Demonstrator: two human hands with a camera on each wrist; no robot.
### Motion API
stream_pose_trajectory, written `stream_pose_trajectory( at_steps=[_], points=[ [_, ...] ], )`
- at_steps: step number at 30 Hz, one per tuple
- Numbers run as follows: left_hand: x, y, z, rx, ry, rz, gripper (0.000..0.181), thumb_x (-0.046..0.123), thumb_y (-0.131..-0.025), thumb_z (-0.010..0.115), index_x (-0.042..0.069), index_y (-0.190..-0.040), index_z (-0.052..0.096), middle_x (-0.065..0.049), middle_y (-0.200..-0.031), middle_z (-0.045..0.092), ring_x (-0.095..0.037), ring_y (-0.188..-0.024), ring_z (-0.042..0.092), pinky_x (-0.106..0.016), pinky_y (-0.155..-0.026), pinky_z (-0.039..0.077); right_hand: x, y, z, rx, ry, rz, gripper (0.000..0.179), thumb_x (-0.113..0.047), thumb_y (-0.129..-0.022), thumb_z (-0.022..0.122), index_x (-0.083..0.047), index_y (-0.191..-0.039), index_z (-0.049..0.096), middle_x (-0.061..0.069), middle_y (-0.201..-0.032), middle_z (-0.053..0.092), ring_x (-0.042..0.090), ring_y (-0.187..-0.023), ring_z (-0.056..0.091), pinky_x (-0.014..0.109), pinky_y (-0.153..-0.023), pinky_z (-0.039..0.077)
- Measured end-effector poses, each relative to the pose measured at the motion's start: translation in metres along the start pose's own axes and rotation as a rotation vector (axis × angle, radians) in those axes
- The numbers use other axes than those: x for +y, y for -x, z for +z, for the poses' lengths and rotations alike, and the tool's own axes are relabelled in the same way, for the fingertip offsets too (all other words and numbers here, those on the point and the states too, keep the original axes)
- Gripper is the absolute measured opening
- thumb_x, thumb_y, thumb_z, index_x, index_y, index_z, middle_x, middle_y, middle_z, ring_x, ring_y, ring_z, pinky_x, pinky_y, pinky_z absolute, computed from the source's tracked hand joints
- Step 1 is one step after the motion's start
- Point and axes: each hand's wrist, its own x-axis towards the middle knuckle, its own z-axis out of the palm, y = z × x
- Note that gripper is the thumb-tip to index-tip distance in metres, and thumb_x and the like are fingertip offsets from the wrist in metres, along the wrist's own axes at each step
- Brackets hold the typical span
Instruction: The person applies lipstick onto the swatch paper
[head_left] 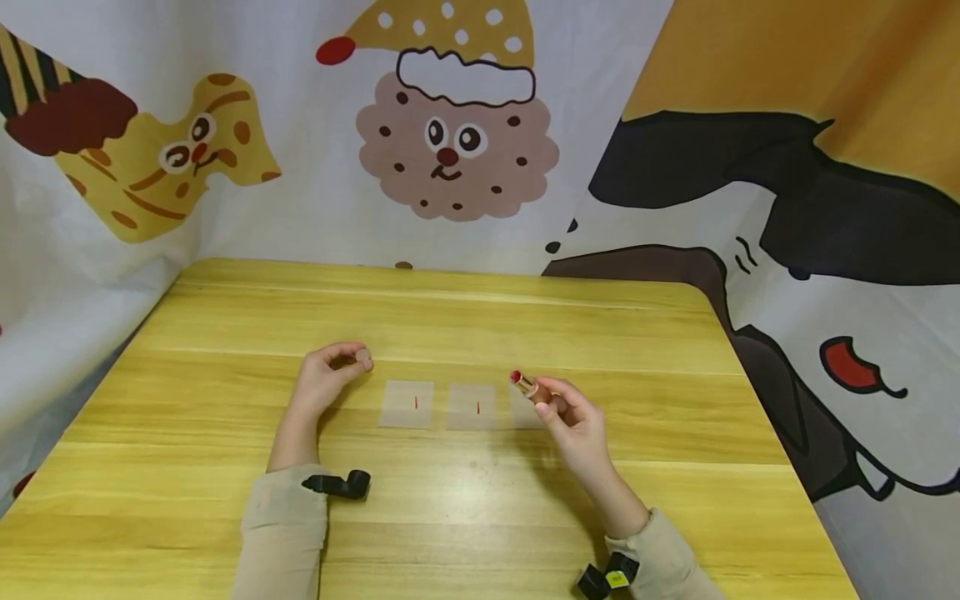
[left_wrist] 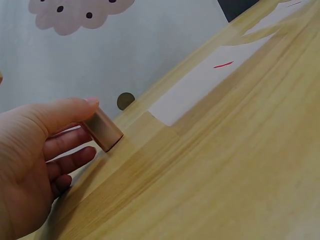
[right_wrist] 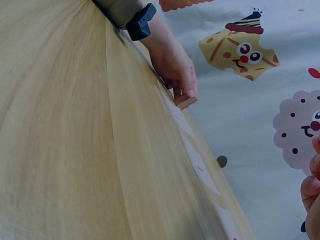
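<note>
My left hand (head_left: pixel 324 382) pinches a lipstick cap (left_wrist: pixel 105 132) between thumb and fingers, close to the tabletop on the left. In the head view my right hand (head_left: pixel 579 423) holds an uncapped lipstick (head_left: pixel 536 390), its red tip pointing up and left. Three pale paper squares lie in a row between the hands. The left square (head_left: pixel 397 408) and the middle square (head_left: pixel 461 410) each bear one short red stroke. Part of the right square (head_left: pixel 523 418) is hidden by the right hand and the lipstick.
The wooden table (head_left: pixel 450 325) reaches back to a white cloth (head_left: pixel 285 50) printed with cartoon figures. A black wrist device (head_left: pixel 347 485) sits on the left sleeve, another (head_left: pixel 594 582) on the right.
</note>
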Motion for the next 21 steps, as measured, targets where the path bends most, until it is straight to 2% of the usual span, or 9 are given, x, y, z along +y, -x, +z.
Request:
stream_pose_trajectory(
  at_steps=[5,8,14,21],
  points=[
    [0.001,0.000,0.000,0.016,-0.017,0.006,0.038,0.020,-0.086,0.074,-0.001,-0.116,0.066,-0.015,-0.115,0.064,-0.023,-0.103,0.056,-0.024,-0.087,0.044,0.001,0.001,0.000,-0.001,-0.002,-0.002,0.032,0.021,-0.083,0.058,0.013,-0.114,0.060,0.002,-0.093,0.066,0.007,-0.064,0.051,0.021,-0.050,0.039],
    [0.003,0.000,-0.001,0.023,-0.032,0.014,0.039,0.023,-0.086,0.074,0.000,-0.116,0.066,-0.015,-0.114,0.064,-0.023,-0.100,0.056,-0.023,-0.084,0.045,0.002,0.001,-0.001,-0.006,-0.008,0.003,0.031,0.020,-0.084,0.058,0.013,-0.114,0.059,0.003,-0.094,0.066,0.007,-0.065,0.052,0.020,-0.051,0.040],
    [0.008,0.001,0.000,0.044,-0.044,0.031,0.038,0.025,-0.086,0.074,0.002,-0.115,0.067,-0.014,-0.109,0.065,-0.021,-0.092,0.058,-0.022,-0.075,0.046,0.001,0.002,-0.002,-0.007,0.028,0.085,0.025,0.012,-0.087,0.061,0.017,-0.112,0.057,-0.002,-0.096,0.065,0.006,-0.065,0.052,0.017,-0.053,0.041],
    [0.016,0.002,0.001,0.099,0.000,0.043,0.036,0.025,-0.085,0.075,0.000,-0.111,0.069,-0.013,-0.106,0.065,-0.018,-0.095,0.054,-0.027,-0.078,0.042,0.001,0.004,-0.003,-0.007,0.037,0.098,0.025,0.010,-0.088,0.061,0.016,-0.112,0.057,-0.003,-0.095,0.065,0.006,-0.065,0.051,0.017,-0.053,0.041]
  ],
)
